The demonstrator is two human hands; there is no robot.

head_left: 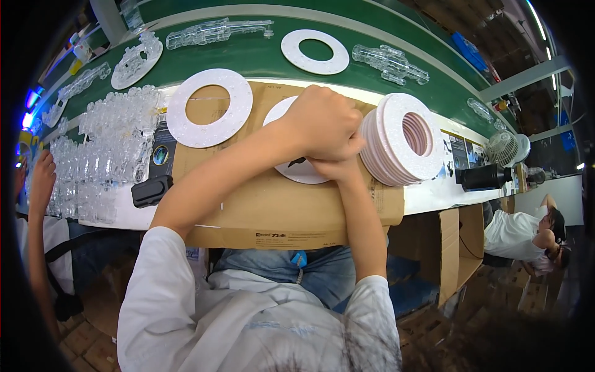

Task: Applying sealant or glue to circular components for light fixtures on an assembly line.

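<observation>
My left hand (322,121) is curled into a loose fist on top of a flat white ring (296,172) that lies on a sheet of brown cardboard (279,204). Tucked under it at the ring's right edge is my right hand (338,166), mostly hidden, so I cannot tell its fingers' grip. Just right of both hands a stack of white rings (403,137) leans on its edge. A single white ring (209,106) lies flat on the cardboard to the left.
Clear plastic parts (105,149) are piled at the left, beside a black device (152,190). The green belt (260,56) behind carries another white ring (315,51) and clear mouldings (390,62). Another person's hand (42,180) is at far left; a small fan (502,147) stands right.
</observation>
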